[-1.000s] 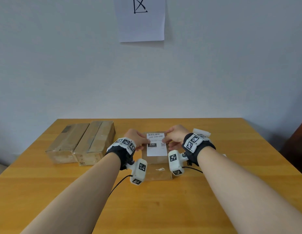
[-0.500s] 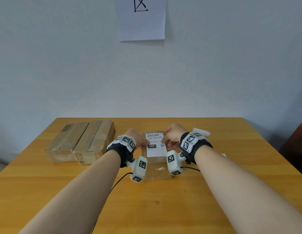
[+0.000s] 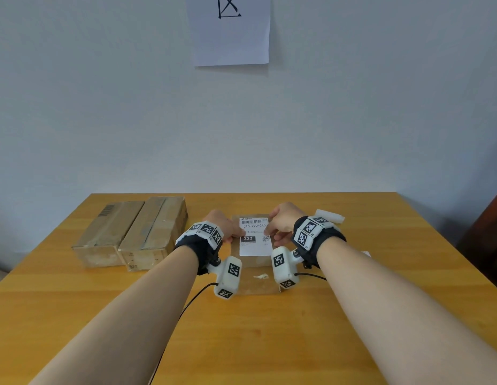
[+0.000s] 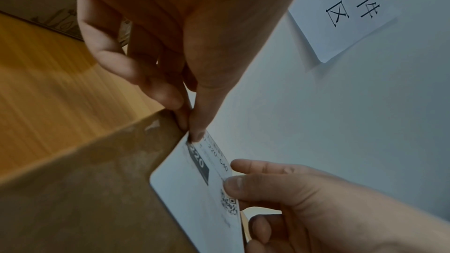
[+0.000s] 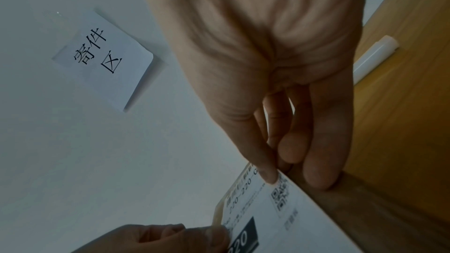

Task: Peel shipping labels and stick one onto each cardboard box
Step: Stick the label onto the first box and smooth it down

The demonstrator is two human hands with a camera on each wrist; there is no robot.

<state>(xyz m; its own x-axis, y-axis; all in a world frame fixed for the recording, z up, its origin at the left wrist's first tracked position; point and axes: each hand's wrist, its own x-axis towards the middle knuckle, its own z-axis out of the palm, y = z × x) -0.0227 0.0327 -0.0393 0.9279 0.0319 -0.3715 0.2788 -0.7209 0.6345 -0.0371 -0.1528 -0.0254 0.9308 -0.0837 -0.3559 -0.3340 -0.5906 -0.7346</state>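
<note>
From the head view I cannot see the fingers of my left hand (image 3: 223,227) or right hand (image 3: 282,225); the wrist bands cover them. The shipping label (image 3: 255,237) prints "220-220-C40", but its small lines and code square are too fine for me to read. The wall sheet (image 3: 230,31) at twelve o'clock is cut by the top edge. A white roll (image 3: 330,216) at one o'clock sits partly behind my right wrist. The left wrist view blurs the bench (image 4: 48,76), and the frame's lower edge clips the cardboard box (image 4: 85,199).
</note>
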